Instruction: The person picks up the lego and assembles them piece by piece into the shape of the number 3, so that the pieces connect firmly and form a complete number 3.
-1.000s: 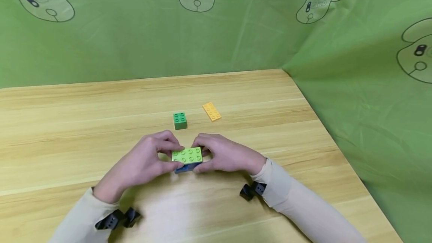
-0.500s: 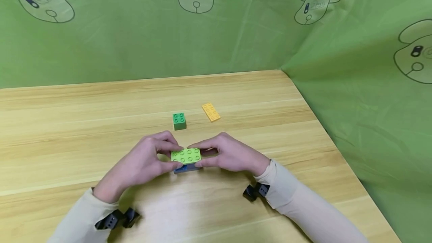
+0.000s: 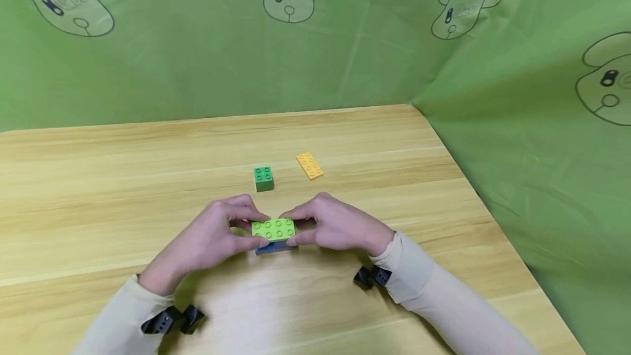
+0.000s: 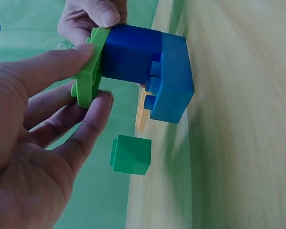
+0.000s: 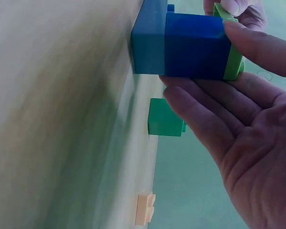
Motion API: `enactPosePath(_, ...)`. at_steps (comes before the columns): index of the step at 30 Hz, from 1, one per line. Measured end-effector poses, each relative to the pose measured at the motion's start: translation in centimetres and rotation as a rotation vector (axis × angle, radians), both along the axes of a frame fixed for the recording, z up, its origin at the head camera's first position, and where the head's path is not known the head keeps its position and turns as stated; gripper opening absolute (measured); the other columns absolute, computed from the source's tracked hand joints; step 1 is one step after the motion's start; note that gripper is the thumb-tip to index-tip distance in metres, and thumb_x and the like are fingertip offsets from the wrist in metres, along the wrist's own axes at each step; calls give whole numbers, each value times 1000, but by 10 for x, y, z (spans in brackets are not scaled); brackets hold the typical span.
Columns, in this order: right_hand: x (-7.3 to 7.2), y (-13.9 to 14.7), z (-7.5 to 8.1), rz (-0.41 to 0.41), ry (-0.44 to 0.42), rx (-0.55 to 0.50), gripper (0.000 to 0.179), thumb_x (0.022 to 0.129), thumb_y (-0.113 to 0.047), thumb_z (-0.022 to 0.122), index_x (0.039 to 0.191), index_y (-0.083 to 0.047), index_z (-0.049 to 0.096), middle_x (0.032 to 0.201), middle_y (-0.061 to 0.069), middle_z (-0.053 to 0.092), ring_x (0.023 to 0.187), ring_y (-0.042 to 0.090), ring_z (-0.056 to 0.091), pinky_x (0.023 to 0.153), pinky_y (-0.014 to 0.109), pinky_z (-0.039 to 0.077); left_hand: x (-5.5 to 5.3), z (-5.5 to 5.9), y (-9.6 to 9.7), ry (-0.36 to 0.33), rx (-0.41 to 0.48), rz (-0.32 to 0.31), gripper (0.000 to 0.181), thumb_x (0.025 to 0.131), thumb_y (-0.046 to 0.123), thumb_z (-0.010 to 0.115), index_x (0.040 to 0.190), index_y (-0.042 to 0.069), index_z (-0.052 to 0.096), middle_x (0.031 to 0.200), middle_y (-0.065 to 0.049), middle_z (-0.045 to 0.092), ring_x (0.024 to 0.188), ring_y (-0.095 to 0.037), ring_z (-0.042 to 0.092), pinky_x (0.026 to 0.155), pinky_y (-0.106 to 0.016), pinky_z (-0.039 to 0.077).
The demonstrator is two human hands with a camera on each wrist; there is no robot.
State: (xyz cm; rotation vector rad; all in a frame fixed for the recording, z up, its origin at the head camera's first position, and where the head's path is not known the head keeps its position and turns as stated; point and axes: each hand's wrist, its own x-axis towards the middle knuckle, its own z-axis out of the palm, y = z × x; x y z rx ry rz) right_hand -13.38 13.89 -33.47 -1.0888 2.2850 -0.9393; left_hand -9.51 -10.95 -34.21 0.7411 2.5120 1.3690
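A lime green studded plate [image 3: 273,229] tops a small stack of toy building bricks. Beneath its right end is a dark blue brick [image 4: 132,52], which sits on a lighter blue, longer brick [image 4: 175,78] at the bottom. The plate's left end overhangs a gap with bare studs below. My left hand [image 3: 212,237] pinches that overhanging end between thumb and fingers. At the other end my right hand [image 3: 340,226] grips the stack, its thumb at the seam of plate and dark blue brick and fingers on the far side.
Beyond the hands, a green square brick [image 3: 263,178] stands on the wooden table [image 3: 123,179]. A flat yellow-orange plate [image 3: 309,165] lies to its right. Green printed cloth [image 3: 217,59] hangs along the table's back and right edges.
My right hand has shifted its hold on the stack's right end, its fingers now straighter and nearer the lime plate. The left hand keeps its pinch, and the stack stays in place.
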Motion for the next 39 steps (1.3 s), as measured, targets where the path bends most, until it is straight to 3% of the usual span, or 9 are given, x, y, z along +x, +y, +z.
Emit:
enactPosePath(7, 0, 0, 0, -3, -9, 23, 38, 88, -23, 76, 124, -11, 69, 109, -7, 70, 91, 2, 64, 82, 28, 54, 2, -1, 1, -16, 0, 15, 33, 79, 11, 83, 110, 7, 74, 90, 7, 61, 84, -13, 61, 71, -29, 55)
enactPosePath(13, -1, 0, 0, -11, 16, 49, 38, 86, -23, 78, 122, -12, 71, 106, -8, 71, 82, 3, 62, 75, 27, 55, 4, -4, 0, -53, 40, 13, 32, 81, 11, 81, 112, 8, 73, 104, 4, 67, 90, -14, 65, 82, -32, 56)
enactPosePath(18, -3, -1, 1, -6, 30, 65, 38, 86, -23, 79, 121, -12, 71, 103, -9, 71, 80, 6, 62, 73, 25, 54, 4, -5, -3, -73, 22, 28, 35, 85, 22, 78, 117, 8, 70, 112, 0, 68, 93, -14, 65, 85, -38, 55)
enactPosePath(25, -2, -1, 1, -20, 22, 73, 40, 85, -23, 79, 121, -9, 70, 105, -5, 71, 89, 9, 65, 80, 28, 54, -2, -5, -10, 11, 101, 85, 32, 94, 24, 70, 120, 6, 68, 117, -1, 67, 101, -14, 64, 92, -37, 52)
enactPosePath(32, -1, -1, 2, -40, 20, 85, 42, 84, -23, 80, 122, -8, 70, 107, -3, 71, 93, 9, 65, 84, 27, 54, -11, -6, -12, -24, 273, 122, 29, 96, 11, 66, 123, 2, 65, 123, -9, 63, 115, -23, 59, 97, -27, 48)
enactPosePath(39, -1, -3, 4, -45, 4, 96, 42, 84, -22, 81, 121, -8, 70, 106, -3, 71, 93, 10, 66, 81, 25, 54, -13, -4, -9, 51, 275, 150, 31, 94, 6, 67, 125, 3, 62, 126, -8, 59, 120, -21, 53, 101, -30, 45)
